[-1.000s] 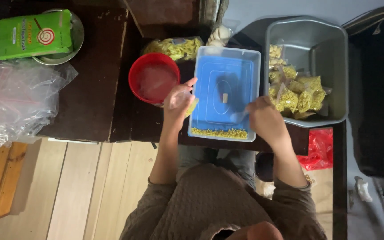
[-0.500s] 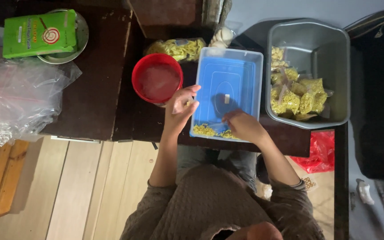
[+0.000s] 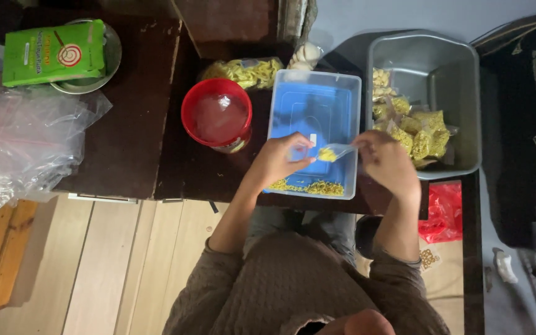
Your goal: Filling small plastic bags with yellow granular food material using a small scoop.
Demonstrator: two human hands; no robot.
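A shallow blue plastic tray (image 3: 314,105) lies on the dark table, with a strip of small yellow pieces (image 3: 310,186) along its near edge. My right hand (image 3: 386,162) grips a clear plastic spoon (image 3: 336,151) loaded with yellow pieces, held over the tray. My left hand (image 3: 282,158) is closed beside the spoon's tip, pinching what looks like a small clear bag; its outline is hard to make out. A red round container (image 3: 217,120) stands just left of the tray.
A grey tub (image 3: 460,80) at the right holds several small packets of yellow snack. A clear bag of yellow snack (image 3: 243,71) lies behind the tray. A green box (image 3: 54,53) rests on a metal bowl far left, above crumpled clear plastic bags (image 3: 26,146). A red bag (image 3: 442,214) hangs lower right.
My right hand has lifted off the tray's near edge with the spoon now carrying yellow pieces. My left hand has shifted right to meet the spoon above the tray.
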